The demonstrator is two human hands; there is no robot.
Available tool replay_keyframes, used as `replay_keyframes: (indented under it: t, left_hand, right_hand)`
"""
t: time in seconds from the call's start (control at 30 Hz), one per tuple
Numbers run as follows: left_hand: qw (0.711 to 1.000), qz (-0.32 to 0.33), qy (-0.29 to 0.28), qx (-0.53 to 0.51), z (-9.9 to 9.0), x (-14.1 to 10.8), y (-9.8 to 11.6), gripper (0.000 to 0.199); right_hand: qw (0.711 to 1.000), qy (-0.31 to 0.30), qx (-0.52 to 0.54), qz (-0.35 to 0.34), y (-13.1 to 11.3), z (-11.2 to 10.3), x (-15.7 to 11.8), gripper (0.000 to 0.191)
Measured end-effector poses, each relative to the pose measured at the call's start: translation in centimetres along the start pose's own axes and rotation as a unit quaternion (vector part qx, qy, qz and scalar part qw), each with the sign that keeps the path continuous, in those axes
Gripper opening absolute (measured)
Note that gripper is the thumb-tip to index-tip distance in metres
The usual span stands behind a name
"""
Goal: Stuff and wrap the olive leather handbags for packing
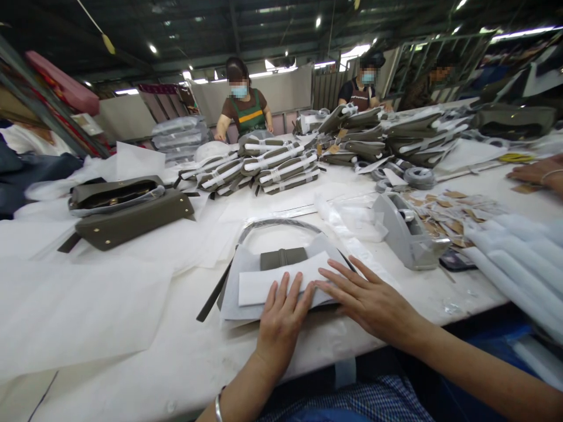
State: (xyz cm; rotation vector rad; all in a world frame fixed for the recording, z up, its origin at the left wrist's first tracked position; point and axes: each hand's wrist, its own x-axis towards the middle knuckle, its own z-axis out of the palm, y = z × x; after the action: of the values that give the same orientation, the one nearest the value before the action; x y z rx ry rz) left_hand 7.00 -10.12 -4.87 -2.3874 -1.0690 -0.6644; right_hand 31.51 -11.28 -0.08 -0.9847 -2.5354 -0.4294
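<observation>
In the head view, we press our left hand flat, fingers slightly spread, on the white foam strip lying over the paper-covered handbag; our right hand spreads its fingers across the strip's right end, pinching nothing; the handbag lies flat on the white table in front of us, the tape dispenser stands beyond it to the right, and an open olive handbag rests to the left

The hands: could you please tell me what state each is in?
Left hand: open, fingers on the white strip.
Right hand: open, fingertips at its right end.
</observation>
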Motion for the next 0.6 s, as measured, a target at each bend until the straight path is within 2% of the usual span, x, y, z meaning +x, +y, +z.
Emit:
replay_keyframes:
  t: [0.07, 0.2, 0.3, 0.37, 0.47, 0.53, 0.6]
  left_hand:
    - [1.000, 0.008, -0.015, 0.008, -0.1, 0.0, 0.1, 0.048]
    - [0.997, 0.035, -0.062, 0.039, -1.0, 0.7, 0.5, 0.049]
    - [0.992, 0.076, -0.092, 0.040, -1.4, 1.5, 0.6, 0.046]
    - [0.989, 0.100, -0.106, 0.017, -1.3, 1.8, 0.6, 0.046]
    - [0.991, 0.081, -0.102, -0.015, -0.6, 1.5, 0.7, 0.051]
    - [0.995, 0.050, -0.085, -0.022, 0.0, 1.0, 1.1, 0.054]
    - [0.997, 0.032, -0.072, -0.025, 0.3, 0.6, 1.5, 0.054]
  right_hand:
    - [1.000, -0.026, 0.011, 0.011, 0.3, 1.1, -0.5, 0.053]
    - [0.998, -0.019, 0.038, 0.039, 0.3, 3.0, -1.6, 0.056]
    - [0.998, -0.009, 0.053, 0.044, -0.1, 3.1, -1.8, 0.055]
    - [0.996, -0.018, 0.072, 0.053, -0.2, 2.3, -1.5, 0.053]
    - [0.986, -0.059, 0.134, 0.086, 0.5, 0.2, 0.3, 0.040]
    - [0.973, -0.082, 0.176, 0.122, 1.6, -0.8, 2.6, 0.030]
    - [0.963, -0.088, 0.182, 0.176, 3.2, -0.9, 5.4, 0.030]
